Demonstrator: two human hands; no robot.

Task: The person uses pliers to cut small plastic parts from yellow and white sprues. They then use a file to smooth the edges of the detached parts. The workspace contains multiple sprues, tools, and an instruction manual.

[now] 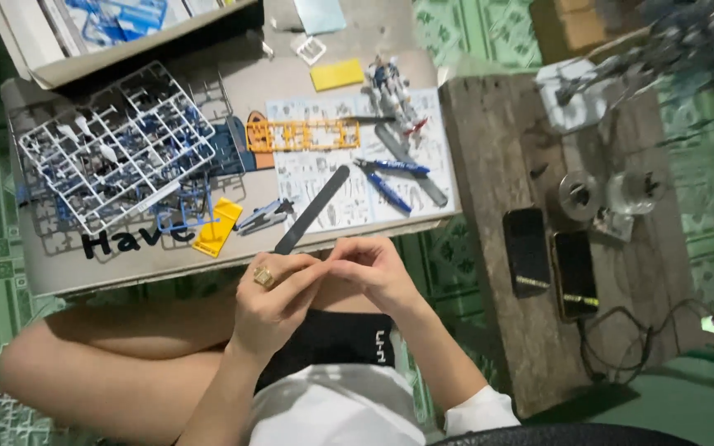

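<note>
My left hand (276,291), with a gold ring on one finger, grips a long dark sanding file (314,207) that sticks up over the table edge. My right hand (372,268) meets it fingertip to fingertip just above my lap, pinching something too small to make out. Both hands hover in front of the low cardboard table (126,264). A partly built white and blue model figure (392,87) lies on the printed instruction sheet (324,177) beyond my hands.
White parts frames (113,140), an orange parts frame (303,134), a yellow frame piece (216,227) and blue-handled nippers (390,177) lie on the table. An open box (117,33) sits at the back left. Two dark phones (551,264) rest on a wooden bench to the right.
</note>
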